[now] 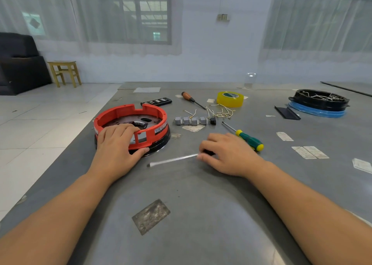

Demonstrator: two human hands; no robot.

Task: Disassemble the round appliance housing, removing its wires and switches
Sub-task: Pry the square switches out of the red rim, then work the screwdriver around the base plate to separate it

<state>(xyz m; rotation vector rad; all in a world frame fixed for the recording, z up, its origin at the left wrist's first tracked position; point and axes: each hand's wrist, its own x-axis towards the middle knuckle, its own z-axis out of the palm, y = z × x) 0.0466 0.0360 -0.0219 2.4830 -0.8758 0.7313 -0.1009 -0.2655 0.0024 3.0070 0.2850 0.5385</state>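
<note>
Grey desk in a tiled room with curtained windows, seen from the worker's place. Red housing sits at the near left of the desk on a black base; left hand grips its near wall, fingers curled over the rim and thumb pressed against the outside. Right hand lies on the desk just right of centre, fingers curled round the dark handle of a long-shafted screwdriver whose blurred shaft points left toward the housing. Beyond, a row of grey switches lies beside a small black part, and a loose heap of wires lies in front of a yellow tape roll. Green screwdriver and an orange-handled one lie nearby. Second black housing stands far right on a blue ring, wires still inside. Judged state: switches and wires appear already out of the red housing, whose window in the near wall is open; what remains inside is a dark plate, likely to be freed next.
</note>
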